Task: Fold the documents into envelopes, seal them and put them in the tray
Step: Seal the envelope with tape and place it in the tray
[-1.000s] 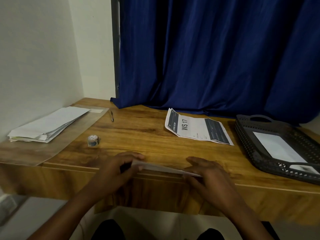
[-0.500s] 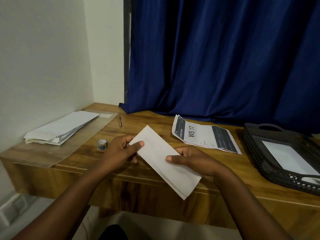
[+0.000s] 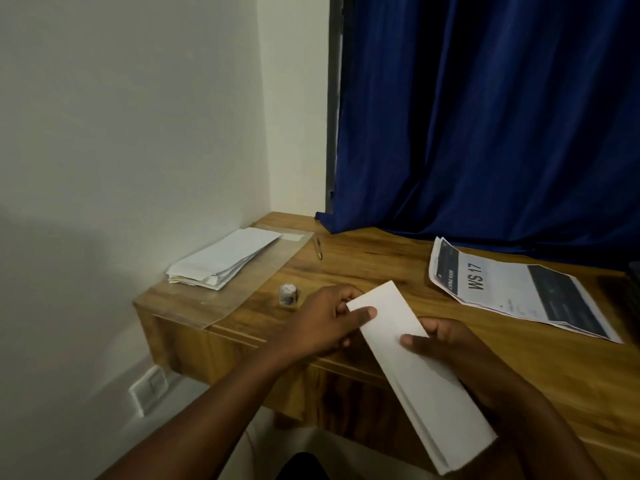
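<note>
A folded white document [image 3: 412,368] is held above the desk's front edge, running diagonally from upper left to lower right. My left hand [image 3: 325,320] pinches its upper left end, thumb on top. My right hand [image 3: 443,344] grips its middle from the right side, thumb pressed on the top face. A stack of white envelopes [image 3: 221,261] lies on a clear plastic sleeve at the desk's left end. A printed sheet marked "WS 17" [image 3: 512,289] lies flat at the back right. Only a dark sliver of the tray [image 3: 635,282] shows at the right frame edge.
A small glue bottle [image 3: 288,294] stands just left of my left hand. A pen [image 3: 318,249] lies near the back by the blue curtain [image 3: 485,116]. The wooden desk [image 3: 363,265] meets a white wall on the left.
The folded document rose from the desk's front edge into both hands and is tilted up. The view has swung left, pushing the tray almost out of frame.
</note>
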`<action>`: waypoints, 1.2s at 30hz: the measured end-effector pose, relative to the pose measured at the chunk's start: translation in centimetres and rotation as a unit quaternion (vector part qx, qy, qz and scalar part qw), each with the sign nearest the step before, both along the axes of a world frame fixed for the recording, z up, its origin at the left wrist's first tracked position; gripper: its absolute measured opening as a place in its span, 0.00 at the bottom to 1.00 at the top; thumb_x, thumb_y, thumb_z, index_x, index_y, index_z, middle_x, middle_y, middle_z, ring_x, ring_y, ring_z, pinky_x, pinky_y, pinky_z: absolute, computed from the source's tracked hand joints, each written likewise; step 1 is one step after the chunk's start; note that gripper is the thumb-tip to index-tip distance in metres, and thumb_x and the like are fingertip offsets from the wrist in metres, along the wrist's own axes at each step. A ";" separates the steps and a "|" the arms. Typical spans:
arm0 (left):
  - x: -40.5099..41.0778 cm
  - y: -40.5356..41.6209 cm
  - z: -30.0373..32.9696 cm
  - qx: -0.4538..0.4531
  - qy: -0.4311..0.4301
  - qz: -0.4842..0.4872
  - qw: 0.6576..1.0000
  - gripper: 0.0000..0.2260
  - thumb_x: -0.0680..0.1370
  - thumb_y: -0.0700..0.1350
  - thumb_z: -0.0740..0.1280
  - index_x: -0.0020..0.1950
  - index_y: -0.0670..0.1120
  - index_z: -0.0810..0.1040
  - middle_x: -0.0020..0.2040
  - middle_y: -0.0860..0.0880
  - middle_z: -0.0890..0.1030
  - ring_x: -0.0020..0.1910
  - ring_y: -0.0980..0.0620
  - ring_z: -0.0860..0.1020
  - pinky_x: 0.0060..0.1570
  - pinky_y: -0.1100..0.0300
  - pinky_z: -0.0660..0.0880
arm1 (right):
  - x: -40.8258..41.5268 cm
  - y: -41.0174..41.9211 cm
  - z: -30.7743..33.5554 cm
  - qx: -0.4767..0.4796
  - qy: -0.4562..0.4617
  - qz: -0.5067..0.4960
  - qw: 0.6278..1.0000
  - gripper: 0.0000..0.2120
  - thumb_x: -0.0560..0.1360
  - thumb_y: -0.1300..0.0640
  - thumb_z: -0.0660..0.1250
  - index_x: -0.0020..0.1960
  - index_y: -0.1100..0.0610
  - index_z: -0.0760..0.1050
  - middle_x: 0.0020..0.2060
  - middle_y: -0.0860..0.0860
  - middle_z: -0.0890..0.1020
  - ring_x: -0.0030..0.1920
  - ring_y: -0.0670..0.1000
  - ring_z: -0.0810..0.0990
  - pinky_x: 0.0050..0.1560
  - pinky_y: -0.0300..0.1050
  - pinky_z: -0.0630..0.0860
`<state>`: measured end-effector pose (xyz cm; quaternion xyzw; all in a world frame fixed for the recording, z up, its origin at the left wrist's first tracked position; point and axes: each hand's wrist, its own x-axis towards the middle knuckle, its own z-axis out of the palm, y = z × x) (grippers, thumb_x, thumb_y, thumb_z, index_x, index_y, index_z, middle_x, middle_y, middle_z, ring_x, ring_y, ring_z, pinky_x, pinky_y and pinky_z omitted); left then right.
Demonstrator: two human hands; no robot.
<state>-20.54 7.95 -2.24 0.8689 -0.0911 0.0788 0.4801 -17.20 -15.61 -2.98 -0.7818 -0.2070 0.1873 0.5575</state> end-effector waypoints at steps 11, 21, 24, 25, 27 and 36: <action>4.6 16.5 3.9 0.171 -0.102 0.254 0.947 0.09 0.78 0.54 0.72 0.54 0.53 0.83 0.53 0.57 0.84 0.45 0.59 0.81 0.47 0.63 0.75 | 1.5 0.3 -1.9 0.027 -0.052 -0.163 0.985 0.09 0.78 0.51 0.69 0.57 0.48 0.74 0.47 0.47 0.82 0.45 0.52 0.83 0.39 0.44 0.76; 7.5 25.8 0.9 0.381 0.171 0.296 0.859 0.32 0.74 0.66 0.70 0.69 0.46 0.76 0.71 0.44 0.75 0.67 0.43 0.74 0.61 0.53 0.70 | 2.3 0.4 -2.1 0.047 -0.047 -0.186 0.980 0.09 0.78 0.52 0.69 0.57 0.49 0.73 0.43 0.45 0.81 0.42 0.50 0.82 0.36 0.42 0.74; 7.9 26.2 1.6 0.368 0.154 0.296 0.868 0.26 0.74 0.64 0.71 0.62 0.45 0.82 0.66 0.44 0.79 0.64 0.43 0.76 0.58 0.54 0.71 | 2.4 0.4 -2.2 0.056 -0.043 -0.185 0.980 0.09 0.78 0.52 0.69 0.57 0.49 0.74 0.44 0.45 0.81 0.43 0.51 0.82 0.36 0.43 0.75; 7.9 26.2 1.9 0.365 0.145 0.296 0.871 0.24 0.76 0.63 0.71 0.59 0.44 0.83 0.63 0.44 0.80 0.62 0.43 0.77 0.56 0.55 0.71 | 2.4 0.4 -2.2 0.057 -0.041 -0.184 0.980 0.09 0.78 0.52 0.69 0.57 0.49 0.74 0.44 0.45 0.82 0.43 0.51 0.82 0.36 0.43 0.75; 7.9 26.2 2.6 0.377 0.127 0.288 0.871 0.20 0.79 0.58 0.69 0.54 0.42 0.85 0.57 0.43 0.82 0.57 0.43 0.79 0.51 0.57 0.70 | 2.5 0.3 -2.2 0.061 -0.037 -0.182 0.981 0.09 0.78 0.52 0.69 0.57 0.49 0.74 0.44 0.46 0.82 0.43 0.52 0.83 0.36 0.43 0.75; 6.8 25.9 4.2 0.425 0.068 0.290 0.855 0.13 0.79 0.41 0.63 0.36 0.43 0.81 0.38 0.44 0.83 0.41 0.43 0.79 0.39 0.58 0.71 | 2.7 0.2 -2.1 0.082 -0.021 -0.177 0.980 0.09 0.79 0.53 0.68 0.58 0.51 0.75 0.44 0.48 0.83 0.42 0.53 0.83 0.35 0.43 0.75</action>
